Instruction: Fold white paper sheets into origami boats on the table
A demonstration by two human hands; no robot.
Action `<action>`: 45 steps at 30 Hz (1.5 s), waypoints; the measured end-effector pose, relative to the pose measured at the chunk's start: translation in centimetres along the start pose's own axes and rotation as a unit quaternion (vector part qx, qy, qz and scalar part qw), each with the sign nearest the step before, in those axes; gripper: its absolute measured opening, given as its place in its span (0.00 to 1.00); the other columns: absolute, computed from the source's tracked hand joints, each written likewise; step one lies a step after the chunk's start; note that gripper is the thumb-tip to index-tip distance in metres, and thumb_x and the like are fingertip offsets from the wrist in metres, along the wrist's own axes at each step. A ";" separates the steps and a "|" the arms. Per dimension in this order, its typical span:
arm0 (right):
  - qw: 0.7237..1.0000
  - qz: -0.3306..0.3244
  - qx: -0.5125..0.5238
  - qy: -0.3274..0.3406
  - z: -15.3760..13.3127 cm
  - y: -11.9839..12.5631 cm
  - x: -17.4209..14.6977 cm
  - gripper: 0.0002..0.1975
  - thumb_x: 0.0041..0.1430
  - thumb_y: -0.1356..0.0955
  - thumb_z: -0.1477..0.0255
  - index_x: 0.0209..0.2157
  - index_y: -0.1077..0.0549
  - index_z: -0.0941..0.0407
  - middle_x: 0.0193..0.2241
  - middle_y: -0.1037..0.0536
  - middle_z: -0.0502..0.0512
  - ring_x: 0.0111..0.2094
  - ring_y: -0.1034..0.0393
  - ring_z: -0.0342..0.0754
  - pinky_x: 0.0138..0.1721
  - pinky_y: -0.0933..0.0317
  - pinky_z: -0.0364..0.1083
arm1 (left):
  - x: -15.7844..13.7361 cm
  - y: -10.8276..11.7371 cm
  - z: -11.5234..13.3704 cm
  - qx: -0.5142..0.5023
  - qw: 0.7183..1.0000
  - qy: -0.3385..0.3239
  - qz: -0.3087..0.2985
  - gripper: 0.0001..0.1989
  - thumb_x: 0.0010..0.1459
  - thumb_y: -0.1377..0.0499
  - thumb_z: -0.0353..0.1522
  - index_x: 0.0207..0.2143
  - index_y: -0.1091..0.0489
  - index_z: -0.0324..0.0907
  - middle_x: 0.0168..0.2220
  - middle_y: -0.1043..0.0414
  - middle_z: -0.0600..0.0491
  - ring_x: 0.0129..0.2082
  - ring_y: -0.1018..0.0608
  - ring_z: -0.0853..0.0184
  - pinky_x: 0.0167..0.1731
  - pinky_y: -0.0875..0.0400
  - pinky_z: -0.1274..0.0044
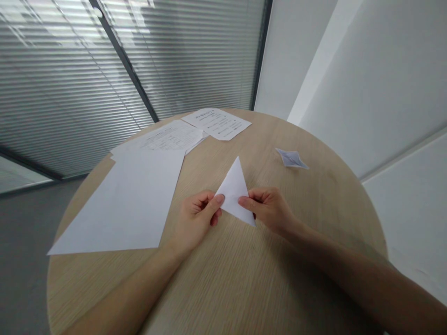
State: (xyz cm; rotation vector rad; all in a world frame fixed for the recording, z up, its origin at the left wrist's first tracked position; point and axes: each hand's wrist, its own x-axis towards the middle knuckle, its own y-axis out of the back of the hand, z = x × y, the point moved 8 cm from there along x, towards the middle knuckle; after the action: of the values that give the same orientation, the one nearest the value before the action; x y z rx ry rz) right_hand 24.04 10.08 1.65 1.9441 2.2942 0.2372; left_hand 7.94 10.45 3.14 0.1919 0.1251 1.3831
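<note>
Between my two hands is a white sheet of paper folded into a triangle (234, 185), held a little above the table with one corner pointing away from me. My left hand (200, 211) pinches its left edge, thumb on top and fingers underneath. On the right side, my right hand (267, 207) grips it the same way, the thumb lying flat on the paper. The fingers under the paper are partly hidden. Farther off to the right, a small folded paper piece (292, 159) with pointed ends rests on the table, touched by neither hand.
A large blank white sheet (139, 200) lies on the left of the round wooden table (223, 288). Behind it are printed sheets (167, 136), and another printed page (220, 123) sits near the far edge. Blinds and a white wall stand beyond the table.
</note>
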 end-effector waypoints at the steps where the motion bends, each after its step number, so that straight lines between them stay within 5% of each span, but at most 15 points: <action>1: 1.000 -0.008 0.003 -0.003 0.1 -0.1 0.1 0.19 0.55 0.31 0.60 0.17 0.31 0.57 0.14 0.34 0.46 0.17 0.42 0.38 0.18 0.51 0.39 | 0.1 0.2 -0.2 -0.009 1.000 0.002 0.011 0.19 0.57 0.41 0.42 0.19 0.33 0.41 0.14 0.36 0.59 0.15 0.36 0.75 0.18 0.43 0.81; 6: 0.998 -0.056 0.017 -0.008 0.6 -0.8 0.2 0.19 0.60 0.34 0.59 0.23 0.26 0.58 0.19 0.26 0.50 0.19 0.35 0.41 0.20 0.42 0.40 | 0.6 0.5 -1.3 -0.072 0.997 0.010 0.014 0.17 0.55 0.38 0.43 0.21 0.31 0.40 0.17 0.32 0.57 0.16 0.33 0.74 0.19 0.39 0.81; 10: 0.981 0.011 -0.148 0.124 -1.6 0.5 -0.3 0.20 0.64 0.35 0.63 0.20 0.28 0.57 0.15 0.30 0.47 0.17 0.39 0.40 0.20 0.48 0.41 | 0.9 0.1 -1.4 -0.052 0.998 -0.003 -0.034 0.14 0.56 0.37 0.41 0.25 0.27 0.40 0.23 0.25 0.54 0.23 0.26 0.70 0.27 0.31 0.78; 12: 0.931 0.043 -0.267 0.245 -3.6 0.6 -1.2 0.20 0.66 0.35 0.66 0.21 0.28 0.57 0.16 0.31 0.47 0.18 0.39 0.39 0.23 0.49 0.42 | 1.0 0.0 -1.0 -0.046 0.997 -0.034 -0.052 0.11 0.54 0.35 0.39 0.31 0.25 0.40 0.29 0.22 0.51 0.30 0.23 0.67 0.33 0.28 0.76; 15: 0.819 0.069 -0.411 0.395 -5.4 -0.2 -3.0 0.16 0.69 0.37 0.71 0.26 0.26 0.58 0.20 0.27 0.50 0.21 0.37 0.40 0.25 0.48 0.43 | 0.8 0.9 0.2 -0.030 0.992 -0.124 -0.020 0.16 0.50 0.31 0.37 0.40 0.24 0.41 0.40 0.21 0.48 0.39 0.22 0.64 0.41 0.27 0.72; 18: 0.722 0.101 -0.505 0.463 -6.0 -0.6 -4.0 0.11 0.68 0.36 0.76 0.33 0.24 0.59 0.22 0.26 0.50 0.23 0.38 0.42 0.24 0.49 0.45 | -0.2 2.4 1.9 0.034 0.970 -0.236 0.055 0.23 0.48 0.28 0.37 0.47 0.26 0.44 0.45 0.23 0.48 0.44 0.23 0.62 0.46 0.29 0.71; 21: 0.679 0.135 -0.535 0.484 -6.6 -0.6 -4.6 0.09 0.66 0.35 0.78 0.35 0.23 0.58 0.20 0.28 0.48 0.23 0.40 0.42 0.23 0.50 0.45 | -1.7 3.0 4.2 0.143 0.916 -0.359 0.104 0.23 0.51 0.29 0.36 0.49 0.28 0.47 0.45 0.23 0.50 0.46 0.23 0.61 0.47 0.30 0.68; 25: 0.666 0.135 -0.533 0.505 -7.2 -1.0 -5.3 0.10 0.65 0.36 0.80 0.35 0.24 0.56 0.20 0.30 0.48 0.24 0.41 0.43 0.23 0.48 0.46 | -3.6 1.2 6.2 0.338 0.797 -0.492 0.095 0.15 0.52 0.30 0.33 0.43 0.25 0.48 0.37 0.20 0.55 0.41 0.21 0.61 0.44 0.31 0.67; 28: 0.663 0.129 -0.529 0.514 -7.3 -1.2 -5.5 0.08 0.64 0.34 0.80 0.36 0.24 0.57 0.20 0.30 0.48 0.25 0.40 0.43 0.24 0.46 0.46 | -4.0 0.3 6.2 0.399 0.751 -0.520 0.082 0.11 0.56 0.32 0.31 0.41 0.25 0.49 0.35 0.19 0.57 0.37 0.20 0.63 0.45 0.33 0.67; 32: 0.656 0.138 -0.514 0.534 -7.3 -1.2 -5.9 0.06 0.62 0.32 0.80 0.38 0.24 0.57 0.22 0.28 0.48 0.26 0.38 0.44 0.24 0.44 0.46 | -4.5 -0.3 5.9 0.424 0.726 -0.538 0.063 0.11 0.58 0.37 0.25 0.43 0.26 0.45 0.37 0.18 0.54 0.37 0.20 0.65 0.45 0.33 0.68; 37: 0.694 0.118 -0.489 0.515 -7.1 -1.1 -5.5 0.07 0.63 0.31 0.76 0.42 0.26 0.55 0.30 0.23 0.49 0.30 0.33 0.44 0.28 0.40 0.46 | -5.1 -0.5 6.2 0.419 0.709 -0.564 0.066 0.12 0.57 0.38 0.24 0.43 0.26 0.45 0.35 0.19 0.55 0.34 0.21 0.65 0.40 0.33 0.69; 40: 0.691 0.100 -0.484 0.527 -7.0 -1.3 -5.7 0.07 0.64 0.32 0.77 0.43 0.26 0.55 0.30 0.22 0.48 0.29 0.33 0.42 0.27 0.40 0.45 | -5.2 -0.7 6.3 0.424 0.700 -0.570 0.064 0.12 0.55 0.35 0.25 0.42 0.27 0.42 0.33 0.20 0.54 0.32 0.22 0.64 0.38 0.33 0.69; 45: 0.692 0.090 -0.469 0.542 -6.7 -1.3 -6.1 0.06 0.63 0.32 0.77 0.42 0.26 0.57 0.27 0.22 0.48 0.27 0.35 0.42 0.25 0.41 0.45 | -4.8 -1.2 5.5 0.433 0.700 -0.568 0.006 0.15 0.57 0.37 0.25 0.47 0.28 0.42 0.35 0.20 0.53 0.32 0.23 0.65 0.32 0.34 0.71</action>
State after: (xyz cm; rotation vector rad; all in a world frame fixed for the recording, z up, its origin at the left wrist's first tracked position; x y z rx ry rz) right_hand 22.44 3.62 7.93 1.4563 1.5311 2.5203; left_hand 9.36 5.22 8.14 1.8035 -0.2837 0.8961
